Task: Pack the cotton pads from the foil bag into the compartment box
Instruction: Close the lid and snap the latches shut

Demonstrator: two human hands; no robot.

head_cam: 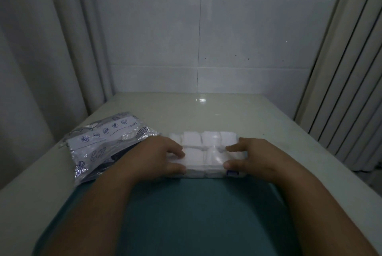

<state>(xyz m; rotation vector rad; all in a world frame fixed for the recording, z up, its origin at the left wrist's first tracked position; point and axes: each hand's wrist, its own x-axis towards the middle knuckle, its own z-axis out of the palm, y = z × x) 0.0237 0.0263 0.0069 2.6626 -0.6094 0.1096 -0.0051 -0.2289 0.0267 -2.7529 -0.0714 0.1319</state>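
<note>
The clear compartment box (204,173) lies flat at the table's near edge, its compartments filled with white cotton pads (192,139). A see-through lid seems to lie over the pads, with a dark blue latch (232,172) on the front right. My left hand (159,156) grips the box's left end, fingers on top and thumb on the front wall. My right hand (258,157) grips the right end the same way. The crinkled foil bag (103,144) with blue print lies flat to the left of the box, partly under my left wrist.
The pale glossy table (206,111) runs back to a white tiled wall (206,39). Light curtains hang at the left (41,59) and right (351,69). A teal garment (196,214) fills the foreground between my forearms.
</note>
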